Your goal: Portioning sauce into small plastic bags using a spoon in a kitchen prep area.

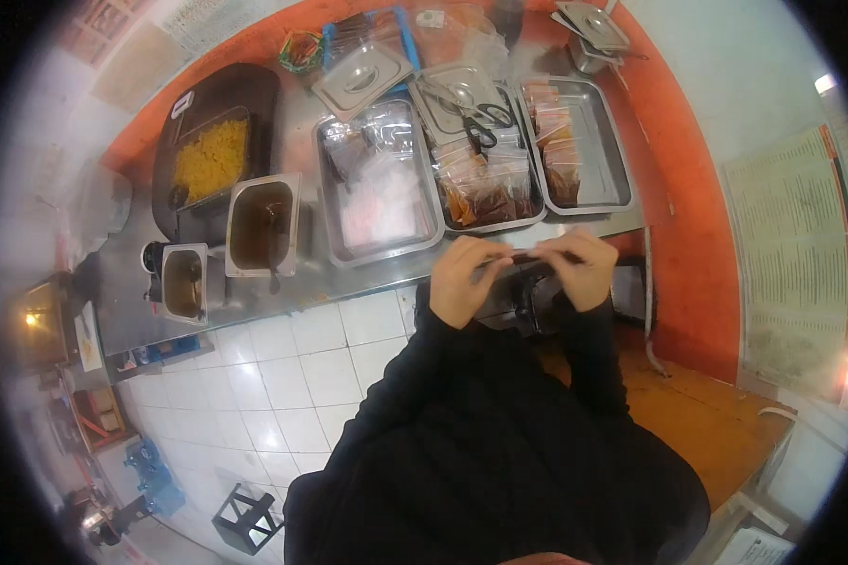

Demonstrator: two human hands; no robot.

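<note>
My left hand (464,277) and my right hand (581,268) are raised in front of the table's near edge, their fingertips close together. Between them they pinch the top of a small plastic bag (521,257) with dark contents, seen edge-on and partly covered by the fingers. Just beyond the hands, a metal tray (495,227) holds several filled zip bags (507,185), with scissors (486,126) on a metal lid (434,120) at its back. The tray to the right (630,191) has more filled bags (560,152) along its left side. The left tray (339,256) contains clear plastic bags (389,201).
Two metal containers of brown liquid, a larger (295,233) and a smaller (205,282), stand left, each with a utensil inside. Behind them is a container of yellow food (214,159). A blue basket (404,28) stands at the back. A black stool (247,519) is on the tiled floor.
</note>
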